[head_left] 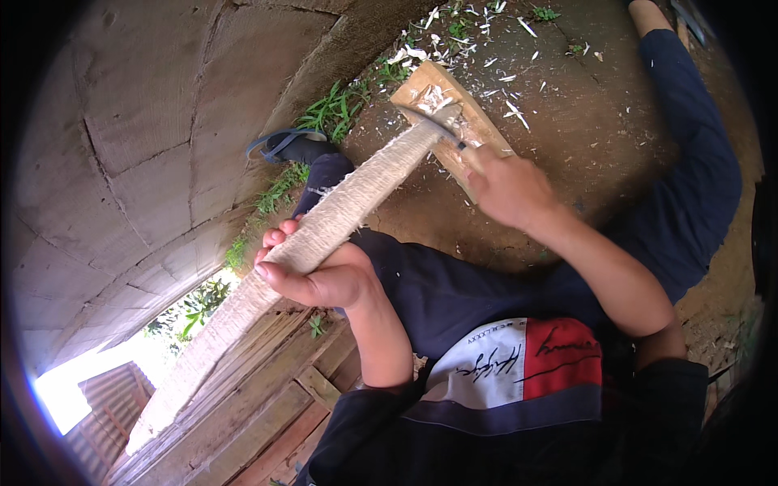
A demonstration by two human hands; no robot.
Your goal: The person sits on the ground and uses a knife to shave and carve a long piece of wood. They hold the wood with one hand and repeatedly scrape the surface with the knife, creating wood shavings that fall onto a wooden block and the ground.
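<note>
My left hand point(320, 271) grips a long pale wooden stick point(356, 190) around its middle, holding it slanted. The stick's far end rests on a wooden chopping block point(486, 134) on the dirt ground. My right hand point(509, 188) holds a knife point(442, 130) by its handle. The blade lies against the stick's far end, right above the block. Pale wood shavings lie on the block under the blade.
White wood chips point(506, 77) litter the brown dirt ground. My legs in dark blue trousers stretch out to both sides, a sandalled foot point(296, 146) by green weeds point(340, 105). A cracked concrete wall point(138, 138) stands left. Wooden planks point(267, 389) lie below.
</note>
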